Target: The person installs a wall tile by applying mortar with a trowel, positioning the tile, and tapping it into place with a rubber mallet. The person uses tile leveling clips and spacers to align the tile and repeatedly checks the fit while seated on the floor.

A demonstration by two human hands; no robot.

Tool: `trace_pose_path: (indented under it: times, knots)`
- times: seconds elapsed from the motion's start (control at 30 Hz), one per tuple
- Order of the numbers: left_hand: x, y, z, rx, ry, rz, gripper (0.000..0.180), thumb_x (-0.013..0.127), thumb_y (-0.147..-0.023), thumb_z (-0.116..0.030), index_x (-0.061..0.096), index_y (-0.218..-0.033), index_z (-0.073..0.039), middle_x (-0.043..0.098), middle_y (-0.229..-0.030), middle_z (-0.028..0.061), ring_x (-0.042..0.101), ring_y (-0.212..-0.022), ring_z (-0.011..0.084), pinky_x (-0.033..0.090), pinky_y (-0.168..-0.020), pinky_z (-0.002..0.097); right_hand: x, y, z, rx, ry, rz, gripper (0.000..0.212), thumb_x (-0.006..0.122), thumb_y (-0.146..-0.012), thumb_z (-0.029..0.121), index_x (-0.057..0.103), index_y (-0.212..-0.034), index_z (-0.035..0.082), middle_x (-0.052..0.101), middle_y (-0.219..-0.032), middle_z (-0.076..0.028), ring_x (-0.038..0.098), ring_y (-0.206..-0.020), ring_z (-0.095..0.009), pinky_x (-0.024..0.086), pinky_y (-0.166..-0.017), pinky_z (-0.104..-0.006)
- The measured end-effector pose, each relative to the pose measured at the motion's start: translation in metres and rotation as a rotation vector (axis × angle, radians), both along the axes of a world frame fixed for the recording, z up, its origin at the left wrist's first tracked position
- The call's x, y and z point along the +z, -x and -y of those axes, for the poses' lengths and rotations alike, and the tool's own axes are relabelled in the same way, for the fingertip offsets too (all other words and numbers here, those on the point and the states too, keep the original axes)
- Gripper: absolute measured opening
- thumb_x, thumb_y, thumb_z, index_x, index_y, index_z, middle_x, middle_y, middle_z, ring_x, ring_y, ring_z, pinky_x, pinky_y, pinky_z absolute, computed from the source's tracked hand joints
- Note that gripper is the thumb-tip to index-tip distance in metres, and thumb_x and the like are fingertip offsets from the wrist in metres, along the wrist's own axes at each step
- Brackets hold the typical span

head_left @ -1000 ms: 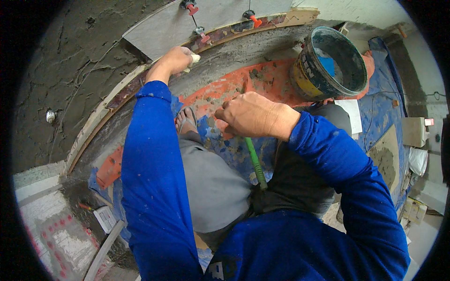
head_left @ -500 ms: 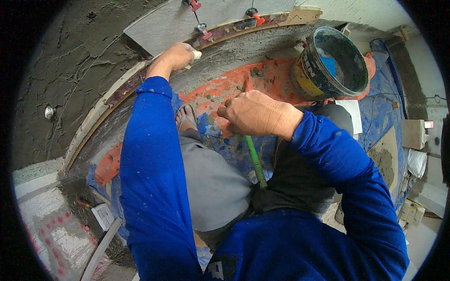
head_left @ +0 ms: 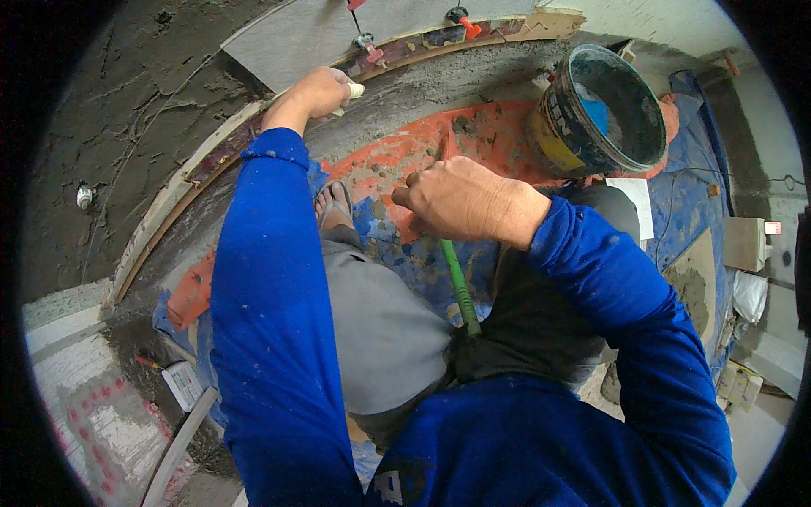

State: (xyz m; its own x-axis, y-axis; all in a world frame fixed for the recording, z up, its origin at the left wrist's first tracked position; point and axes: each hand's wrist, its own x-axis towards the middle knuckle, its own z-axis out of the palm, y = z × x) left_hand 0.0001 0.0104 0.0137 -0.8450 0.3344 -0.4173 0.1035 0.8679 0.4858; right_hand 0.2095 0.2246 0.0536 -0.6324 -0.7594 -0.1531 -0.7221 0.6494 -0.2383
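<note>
My left hand (head_left: 314,95) rests at the curved wooden edge strip (head_left: 190,182), fingers closed around a small off-white piece, possibly a sponge or rag (head_left: 355,89). Its fingertips are mostly hidden from above. Closed in a fist, my right hand (head_left: 477,201) hovers over the orange sheet in front of my lap. Whatever it may hold is hidden beneath the fingers. A green handle (head_left: 459,287) runs from below that fist toward my lap; whether the hand grips it I cannot tell. Above my left hand, a pale grey slab (head_left: 296,42) borders the strip, with red-handled clips (head_left: 372,52) along its edge.
A black bucket (head_left: 549,144) with something blue inside stands right of my right hand. Mortar-splattered orange sheeting (head_left: 380,165) and a blue tarp (head_left: 684,203) cover the floor. Dark wet mortar (head_left: 110,127) spreads at left, crossed by a thin line. A mortar-smeared board (head_left: 693,279) lies at right.
The view has shifted slightly. My left hand has edged a little farther away along the strip with the off-white piece. My right fist is almost unmoved.
</note>
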Motion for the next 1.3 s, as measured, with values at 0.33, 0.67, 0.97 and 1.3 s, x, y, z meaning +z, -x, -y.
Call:
trace_pose_path:
  times: [0.33,0.67,0.97,1.3]
  knots:
    - [0.0,-0.001,0.001,0.003,-0.02,0.017,0.04,0.067,-0.094,-0.043,0.071,-0.112,-0.008,0.07,-0.09,0.0032,0.066,-0.079,0.0155,0.053,-0.062,0.0337,0.002,-0.002,-0.001,0.005,-0.005,-0.023,0.037,0.075,-0.084,0.03,0.065,-0.109,0.004,0.072,-0.084,-0.015,0.073,-0.082,-0.034,0.058,-0.069,-0.0435]
    - [0.002,0.0,-0.001,-0.011,0.02,0.018,0.037,0.064,-0.096,-0.042,0.07,-0.112,-0.009,0.07,-0.093,0.0029,0.066,-0.081,0.0159,0.053,-0.063,0.0343,-0.001,-0.002,-0.002,0.011,-0.014,-0.022,0.037,0.074,-0.084,0.03,0.064,-0.109,0.005,0.071,-0.087,-0.014,0.073,-0.082,-0.033,0.059,-0.068,-0.0432]
    - [0.003,0.0,0.002,-0.036,0.026,0.002,0.036,0.063,-0.095,-0.043,0.069,-0.112,-0.011,0.07,-0.094,0.0014,0.066,-0.084,0.0149,0.053,-0.065,0.0344,-0.005,-0.001,-0.003,0.012,-0.029,-0.043,0.035,0.074,-0.084,0.031,0.064,-0.105,0.005,0.071,-0.088,-0.014,0.073,-0.082,-0.033,0.059,-0.069,-0.044]
    - [-0.011,0.012,0.012,0.011,-0.061,0.058,0.036,0.065,-0.096,-0.037,0.068,-0.115,-0.008,0.071,-0.095,0.0068,0.069,-0.082,0.0194,0.054,-0.063,0.0352,-0.016,-0.005,-0.008,0.023,0.064,-0.124,0.029,0.068,-0.089,0.03,0.067,-0.108,0.008,0.072,-0.087,-0.013,0.073,-0.079,-0.032,0.058,-0.067,-0.0432]
